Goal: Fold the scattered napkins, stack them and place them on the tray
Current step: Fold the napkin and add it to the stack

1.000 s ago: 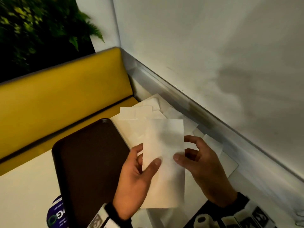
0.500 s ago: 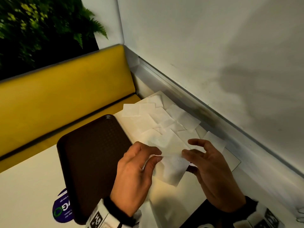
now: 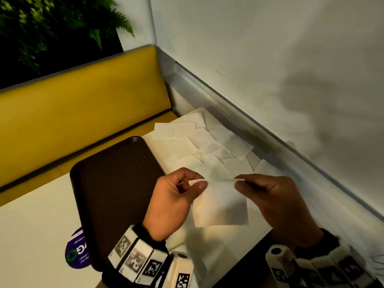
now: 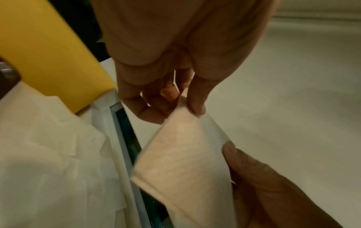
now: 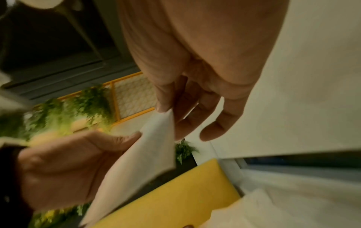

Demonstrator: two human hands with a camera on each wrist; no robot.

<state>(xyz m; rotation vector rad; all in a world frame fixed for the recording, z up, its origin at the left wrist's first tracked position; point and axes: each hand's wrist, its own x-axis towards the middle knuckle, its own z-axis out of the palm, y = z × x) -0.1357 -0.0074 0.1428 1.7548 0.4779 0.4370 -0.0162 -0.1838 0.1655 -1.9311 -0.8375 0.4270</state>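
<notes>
Napkin [image 3: 221, 202] hangs beside the brown tray [image 3: 116, 183], its top edge pinched at both corners: left hand [image 3: 172, 206] grip and right hand [image 3: 276, 204] grip closed on it.

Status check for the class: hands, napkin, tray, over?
Left hand and right hand each pinch the folded napkin by a top corner. Tray bare. Loose napkins beyond.

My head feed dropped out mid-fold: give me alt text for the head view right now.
Both hands, left hand and right hand, pinch the top corners of a folded white napkin held above the table. Loose napkins lie scattered beyond it, beside a dark brown tray.
</notes>
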